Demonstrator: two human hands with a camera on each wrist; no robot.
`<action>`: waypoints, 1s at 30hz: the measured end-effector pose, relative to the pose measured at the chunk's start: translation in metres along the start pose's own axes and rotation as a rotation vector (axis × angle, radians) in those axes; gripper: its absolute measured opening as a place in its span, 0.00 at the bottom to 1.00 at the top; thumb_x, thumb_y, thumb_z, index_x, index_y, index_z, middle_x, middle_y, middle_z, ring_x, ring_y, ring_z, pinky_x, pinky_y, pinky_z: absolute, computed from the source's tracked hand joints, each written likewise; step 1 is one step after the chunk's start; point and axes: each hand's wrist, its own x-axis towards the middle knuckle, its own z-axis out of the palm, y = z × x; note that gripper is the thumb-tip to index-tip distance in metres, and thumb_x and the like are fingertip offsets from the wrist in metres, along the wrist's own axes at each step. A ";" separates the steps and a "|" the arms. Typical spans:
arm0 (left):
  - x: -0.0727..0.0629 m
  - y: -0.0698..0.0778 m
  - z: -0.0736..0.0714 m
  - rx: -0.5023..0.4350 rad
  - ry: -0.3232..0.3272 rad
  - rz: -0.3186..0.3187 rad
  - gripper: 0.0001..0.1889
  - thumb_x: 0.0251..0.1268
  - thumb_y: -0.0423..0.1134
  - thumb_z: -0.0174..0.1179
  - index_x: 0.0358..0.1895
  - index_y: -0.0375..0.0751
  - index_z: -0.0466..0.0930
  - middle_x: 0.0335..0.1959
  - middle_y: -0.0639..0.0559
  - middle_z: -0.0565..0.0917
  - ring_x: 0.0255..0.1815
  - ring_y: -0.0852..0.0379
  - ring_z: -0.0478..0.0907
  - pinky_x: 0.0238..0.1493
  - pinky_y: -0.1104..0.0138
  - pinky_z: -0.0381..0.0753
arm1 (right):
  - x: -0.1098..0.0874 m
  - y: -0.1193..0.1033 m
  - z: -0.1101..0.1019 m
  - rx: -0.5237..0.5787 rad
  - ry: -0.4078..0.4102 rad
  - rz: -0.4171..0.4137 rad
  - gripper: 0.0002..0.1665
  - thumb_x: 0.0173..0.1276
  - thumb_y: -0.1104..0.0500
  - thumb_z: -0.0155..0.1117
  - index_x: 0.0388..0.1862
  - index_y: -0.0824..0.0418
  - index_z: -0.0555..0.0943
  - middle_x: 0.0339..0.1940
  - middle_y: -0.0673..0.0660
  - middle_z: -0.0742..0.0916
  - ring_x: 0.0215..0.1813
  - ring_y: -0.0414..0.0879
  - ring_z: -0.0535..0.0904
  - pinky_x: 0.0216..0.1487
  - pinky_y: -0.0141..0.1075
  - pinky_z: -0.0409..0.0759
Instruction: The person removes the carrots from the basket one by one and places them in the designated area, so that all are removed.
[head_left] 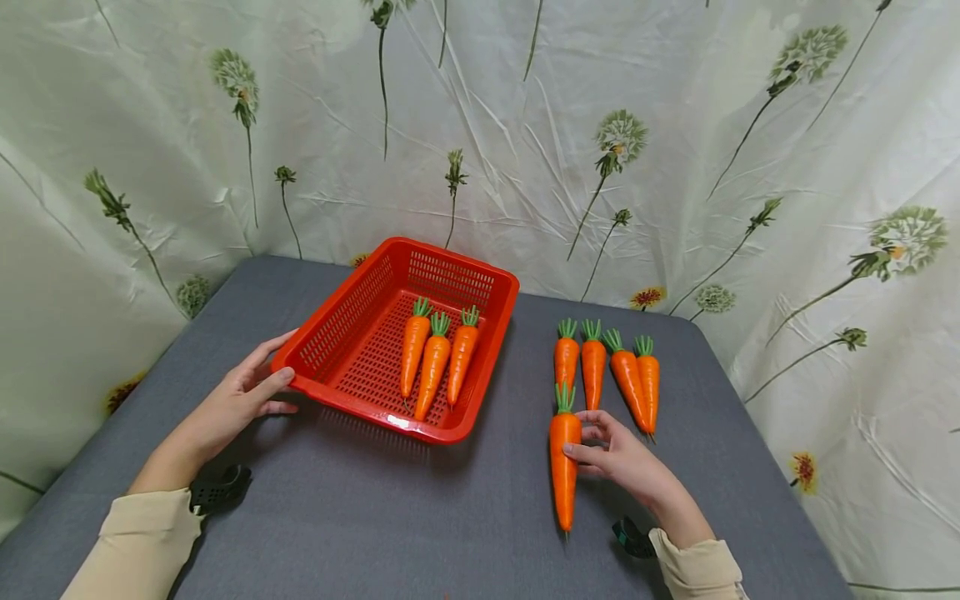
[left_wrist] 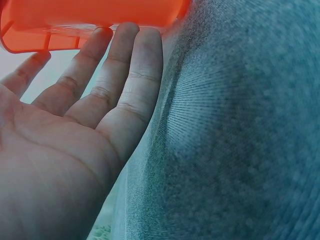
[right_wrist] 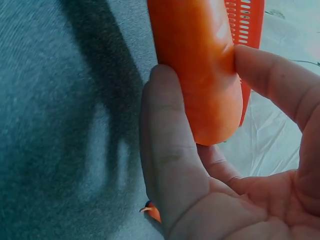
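My right hand [head_left: 618, 458] pinches an orange carrot [head_left: 562, 487] with green stalks between thumb and fingers. Its tip points toward me and, in the right wrist view, the carrot's thick end [right_wrist: 200, 65] lies between the fingers. At the near left corner of a red perforated basket [head_left: 352, 403], my left hand [head_left: 243, 392] touches the side with its fingers extended. The left wrist view has those fingertips right at the basket's wall [left_wrist: 100, 12]. Inside the basket, three carrots [head_left: 433, 367] lie side by side, stalks pointing away from me.
Several more carrots [head_left: 593, 367] lie in a row on the grey tabletop [head_left: 360, 517], beyond my right hand and right of the basket. A pale curtain [head_left: 525, 150] with a dandelion print hangs behind and beside the table.
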 end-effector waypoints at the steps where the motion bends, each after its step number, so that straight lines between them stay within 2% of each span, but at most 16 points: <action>1: 0.000 0.000 0.000 -0.001 -0.001 0.000 0.34 0.89 0.41 0.50 0.89 0.56 0.48 0.79 0.28 0.61 0.57 0.74 0.80 0.48 0.63 0.91 | 0.000 0.000 0.000 -0.004 -0.004 0.000 0.41 0.77 0.55 0.72 0.77 0.69 0.61 0.59 0.67 0.80 0.51 0.49 0.87 0.57 0.46 0.90; 14: 0.000 -0.001 0.000 -0.009 -0.005 0.009 0.34 0.89 0.40 0.49 0.89 0.55 0.48 0.79 0.28 0.61 0.57 0.74 0.81 0.47 0.63 0.91 | -0.007 0.003 0.004 -0.032 0.016 0.025 0.40 0.75 0.58 0.73 0.76 0.70 0.62 0.58 0.66 0.79 0.47 0.49 0.87 0.52 0.46 0.91; 30: 0.000 -0.001 -0.001 -0.018 -0.005 0.014 0.34 0.89 0.39 0.49 0.89 0.56 0.48 0.79 0.27 0.60 0.57 0.74 0.80 0.46 0.63 0.91 | -0.015 0.009 0.007 -0.025 0.018 0.049 0.41 0.74 0.58 0.74 0.75 0.70 0.62 0.58 0.66 0.78 0.48 0.49 0.86 0.52 0.46 0.91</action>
